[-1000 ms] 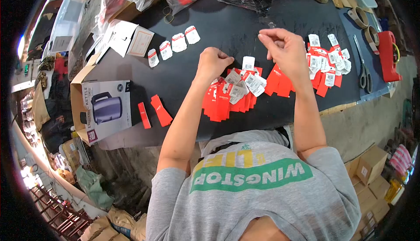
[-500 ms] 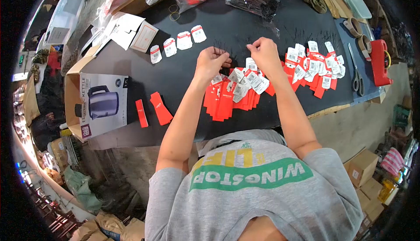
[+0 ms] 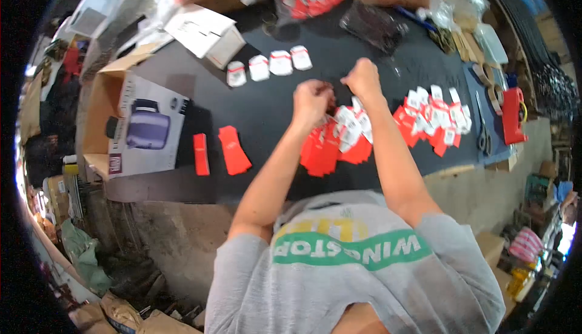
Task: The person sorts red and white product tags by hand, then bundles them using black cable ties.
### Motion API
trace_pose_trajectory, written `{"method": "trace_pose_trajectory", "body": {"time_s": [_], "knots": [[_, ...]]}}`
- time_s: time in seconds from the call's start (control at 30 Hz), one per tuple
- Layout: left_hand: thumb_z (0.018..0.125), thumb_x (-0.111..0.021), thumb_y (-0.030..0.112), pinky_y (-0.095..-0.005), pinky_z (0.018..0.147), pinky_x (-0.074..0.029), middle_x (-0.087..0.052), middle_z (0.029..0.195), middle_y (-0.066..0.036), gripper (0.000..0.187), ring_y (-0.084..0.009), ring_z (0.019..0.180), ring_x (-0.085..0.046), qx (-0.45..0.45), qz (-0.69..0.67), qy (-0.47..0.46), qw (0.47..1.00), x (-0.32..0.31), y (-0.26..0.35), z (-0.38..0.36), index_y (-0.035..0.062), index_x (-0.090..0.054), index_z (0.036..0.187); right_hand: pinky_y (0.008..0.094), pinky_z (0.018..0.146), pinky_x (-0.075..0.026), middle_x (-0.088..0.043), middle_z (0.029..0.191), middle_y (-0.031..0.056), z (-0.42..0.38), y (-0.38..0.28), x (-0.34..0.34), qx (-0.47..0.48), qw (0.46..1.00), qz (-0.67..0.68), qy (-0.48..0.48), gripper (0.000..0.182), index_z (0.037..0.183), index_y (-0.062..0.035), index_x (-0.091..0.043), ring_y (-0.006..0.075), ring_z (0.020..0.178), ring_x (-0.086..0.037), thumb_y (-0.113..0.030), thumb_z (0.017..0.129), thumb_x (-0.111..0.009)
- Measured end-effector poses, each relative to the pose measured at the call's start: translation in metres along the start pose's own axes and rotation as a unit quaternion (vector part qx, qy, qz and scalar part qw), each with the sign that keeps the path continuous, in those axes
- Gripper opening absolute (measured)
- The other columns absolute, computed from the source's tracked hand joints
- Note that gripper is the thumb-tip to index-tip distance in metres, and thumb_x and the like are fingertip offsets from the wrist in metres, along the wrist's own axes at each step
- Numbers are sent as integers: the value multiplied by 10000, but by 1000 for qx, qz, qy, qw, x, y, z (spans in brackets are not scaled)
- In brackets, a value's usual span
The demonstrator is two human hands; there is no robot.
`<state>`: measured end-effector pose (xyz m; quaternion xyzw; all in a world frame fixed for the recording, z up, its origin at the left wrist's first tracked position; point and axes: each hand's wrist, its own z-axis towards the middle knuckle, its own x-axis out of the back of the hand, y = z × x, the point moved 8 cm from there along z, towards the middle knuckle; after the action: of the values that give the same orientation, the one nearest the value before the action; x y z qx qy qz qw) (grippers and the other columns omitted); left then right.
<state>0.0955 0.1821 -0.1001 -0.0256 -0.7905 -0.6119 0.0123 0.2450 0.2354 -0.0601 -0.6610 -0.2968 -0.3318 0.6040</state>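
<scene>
My left hand [image 3: 313, 102] is closed, fingers curled in, just above a fanned pile of red cards [image 3: 320, 149]. To its right, my right hand [image 3: 364, 80] is held in a pinch, thumb against fingertips. Blur hides what either hand holds. White barcoded tags [image 3: 350, 126] lie overlapping on the red cards below and between my hands. A second cluster of red-and-white tags [image 3: 431, 115] rests on the black tabletop to the right. Four-sided white tags with red bands [image 3: 280, 63] stand in a short row beyond my left hand.
At left are an electric kettle box [image 3: 148, 124] and two stacks of red cards [image 3: 233, 151]. A white carton [image 3: 206, 33] and a bag of black strands [image 3: 374, 26] lie farther back. Scissors [image 3: 483, 134] and a red tape dispenser [image 3: 514, 115] sit at right.
The whole view has shifted and blurred as my head moved. My left hand's fingers look more tightly curled; my right hand stays pinched. Both hands remain above the red cards.
</scene>
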Motion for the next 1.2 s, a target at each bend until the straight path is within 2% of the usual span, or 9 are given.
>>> {"method": "trace_pose_trajectory", "body": {"time_s": [0.1, 0.37, 0.47, 0.6, 0.67, 0.73, 0.77, 1.0, 1.2], "knots": [[833, -604, 71, -300, 500, -465, -629, 641, -80, 140, -120, 538, -572, -70, 71, 20, 995, 7, 15, -5, -38, -668, 771, 502, 802, -475, -599, 919, 318, 3, -6, -8, 29, 999, -17, 25, 164, 797, 58, -576, 470, 909, -579, -22, 663, -623], [886, -573, 86, -241, 586, -464, -637, 740, -37, 148, -89, 644, -565, -7, -13, -20, 1000, 4, 1, -2, -34, -651, 925, 431, 850, -487, -532, 1041, 289, -29, -21, -22, 50, 994, -97, -8, 316, 924, 110, -553, 442, 982, -556, -38, 683, -695], [894, -568, 108, -262, 608, -480, -651, 755, -49, 146, -101, 664, -587, -65, -45, -29, 996, 7, -2, 0, -14, -643, 871, 456, 863, -431, -515, 986, 244, -34, -29, -20, 206, 972, -102, 38, 341, 919, 95, -511, 424, 1015, -476, 10, 629, -670], [912, -549, 117, -295, 692, -517, -671, 834, -107, 169, -167, 748, -641, -47, -90, -51, 994, 11, 6, -5, -36, -617, 938, 480, 767, -438, -573, 810, 276, -23, -4, -13, 159, 979, 130, 17, 148, 848, 66, -510, 478, 849, -529, 20, 710, -543], [930, -526, 112, -305, 718, -527, -663, 875, -112, 193, -188, 793, -650, -18, -154, -60, 986, 12, 10, -9, -41, -583, 1032, 425, 646, -478, -609, 759, 216, -26, 3, -7, 144, 979, 140, 18, 105, 850, 47, -513, 395, 725, -605, -5, 777, -569], [941, -511, 115, -302, 740, -527, -656, 876, -109, 204, -185, 803, -649, 28, -183, -66, 980, 10, 14, -12, -40, -574, 1056, 348, 510, -471, -618, 729, 143, -27, 9, -6, -12, 931, 353, -89, 92, 841, 24, -515, 235, 596, -625, -30, 831, -588], [947, -505, 118, -284, 757, -520, -653, 866, -103, 207, -176, 811, -646, 34, -175, -65, 982, 9, 16, -13, -40, -577, 1059, 258, 453, -453, -609, 722, 90, -26, 10, -6, -14, 914, 390, -114, 75, 855, 21, -526, 122, 542, -598, -24, 858, -587], [946, -501, 103, -232, 724, -499, -643, 866, -77, 209, -127, 802, -626, 7, -183, -58, 981, -4, 25, -7, -55, -599, 1041, 215, 588, -508, -651, 778, 107, -43, -21, 3, -12, 844, 481, -238, 149, 931, 65, -618, 141, 647, -640, -28, 822, -656], [951, -493, 107, -256, 720, -499, -632, 901, -67, 198, -115, 767, -598, 34, -283, -40, 958, -11, 39, -16, -43, -588, 1039, 200, 497, -433, -649, 631, 50, -39, -28, 17, 49, 924, 364, -105, 109, 742, 28, -689, 91, 575, -614, -75, 731, -725]]}}
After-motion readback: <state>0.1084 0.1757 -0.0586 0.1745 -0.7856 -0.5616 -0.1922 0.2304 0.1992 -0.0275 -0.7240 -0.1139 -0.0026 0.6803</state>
